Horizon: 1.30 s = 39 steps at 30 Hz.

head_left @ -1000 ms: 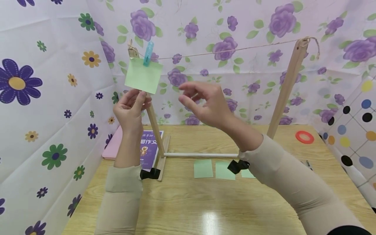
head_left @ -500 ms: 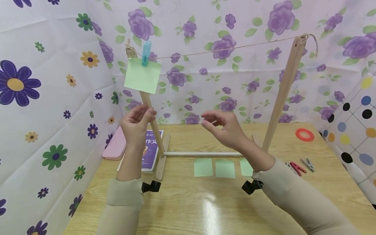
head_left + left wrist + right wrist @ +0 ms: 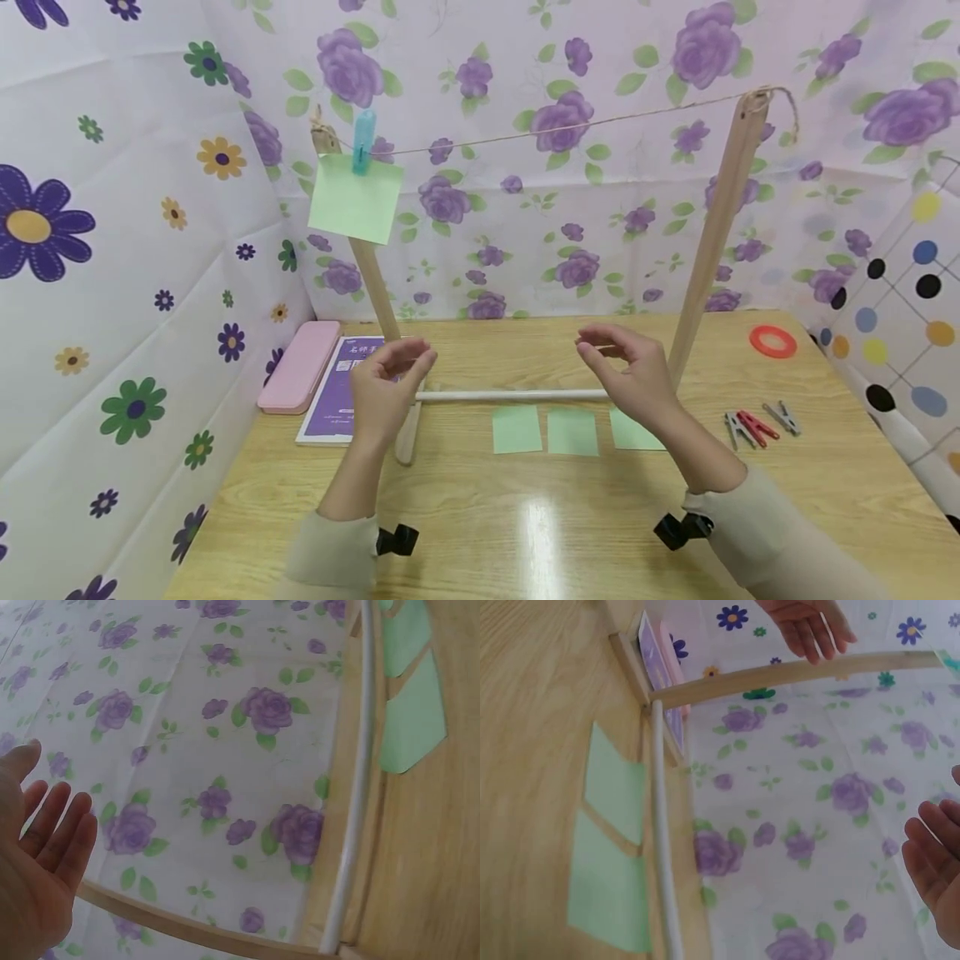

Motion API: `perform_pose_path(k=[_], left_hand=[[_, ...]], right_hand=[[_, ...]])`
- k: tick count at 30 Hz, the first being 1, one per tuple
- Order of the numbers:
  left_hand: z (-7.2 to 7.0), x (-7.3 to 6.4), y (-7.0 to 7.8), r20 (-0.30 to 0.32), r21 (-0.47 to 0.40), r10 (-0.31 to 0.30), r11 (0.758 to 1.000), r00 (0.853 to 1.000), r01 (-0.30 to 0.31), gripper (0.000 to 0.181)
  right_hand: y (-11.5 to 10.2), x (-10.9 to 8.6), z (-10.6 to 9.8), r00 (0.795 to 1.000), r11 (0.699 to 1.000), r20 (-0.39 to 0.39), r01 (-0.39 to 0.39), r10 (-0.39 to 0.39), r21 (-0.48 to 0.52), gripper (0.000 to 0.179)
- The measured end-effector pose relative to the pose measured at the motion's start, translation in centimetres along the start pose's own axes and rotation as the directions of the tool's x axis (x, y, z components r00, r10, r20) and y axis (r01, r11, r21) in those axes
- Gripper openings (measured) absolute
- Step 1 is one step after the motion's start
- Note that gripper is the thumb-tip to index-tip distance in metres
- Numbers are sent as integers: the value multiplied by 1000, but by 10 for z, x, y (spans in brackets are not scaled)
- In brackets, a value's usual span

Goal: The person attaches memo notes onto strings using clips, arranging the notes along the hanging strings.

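Observation:
A green paper square (image 3: 356, 200) hangs from the twine (image 3: 480, 143) at the left, pinched by a blue clothespin (image 3: 363, 142). Below it, in front of the left wooden post (image 3: 375, 287), my left hand (image 3: 386, 387) hovers with loosely bent fingers and holds nothing. My right hand (image 3: 630, 371) is likewise empty, in the air near the foot of the right post (image 3: 712, 242). Between and below the hands several green paper squares (image 3: 517, 429) lie in a row on the table; my right forearm is near the rightmost one (image 3: 636, 430).
A white rod (image 3: 510, 395) joins the two posts low down. Grey and red clothespins (image 3: 757, 427) and a red ring (image 3: 772, 342) lie at the right. At the left are a pink case (image 3: 300, 367) and a purple book (image 3: 337, 404). Flowered cloth (image 3: 517, 233) stands behind.
Both hands have come down from the hanging paper towards the table, the right one also moving rightwards. The paper stays clipped on the twine.

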<state>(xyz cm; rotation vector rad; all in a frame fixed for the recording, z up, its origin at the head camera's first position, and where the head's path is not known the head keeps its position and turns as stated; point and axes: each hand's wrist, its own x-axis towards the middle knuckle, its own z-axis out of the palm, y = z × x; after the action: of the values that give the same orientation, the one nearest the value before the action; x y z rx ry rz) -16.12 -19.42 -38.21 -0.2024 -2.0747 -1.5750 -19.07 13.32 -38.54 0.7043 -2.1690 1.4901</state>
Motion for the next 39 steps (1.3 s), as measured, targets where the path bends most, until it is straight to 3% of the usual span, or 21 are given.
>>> perform_pose_path(k=[7,16,25,32,39], left_hand=[[12,-27,-21,47,50,-44,998,998,42,23],[15,-41,-36,69,159,70,984,995,-80,23],[22,-52,-53,145,220,134,961,980,-164,26],[29,-61,-72,234,259,107,951,966,-168,26],[34,-65,-81,262,254,70,957,962,-139,28]], right_hand=[[20,-26,-19,995,996,-41,-89,88,-26,19],[43,-51,-39,991,986,-88,-112,102,-126,19],[64,-74,-55,984,966,-103,-162,144,-200,16],[80,-88,-70,983,954,-130,-159,130,-252,16],[96,-98,-87,968,951,-230,-165,104,-261,19]])
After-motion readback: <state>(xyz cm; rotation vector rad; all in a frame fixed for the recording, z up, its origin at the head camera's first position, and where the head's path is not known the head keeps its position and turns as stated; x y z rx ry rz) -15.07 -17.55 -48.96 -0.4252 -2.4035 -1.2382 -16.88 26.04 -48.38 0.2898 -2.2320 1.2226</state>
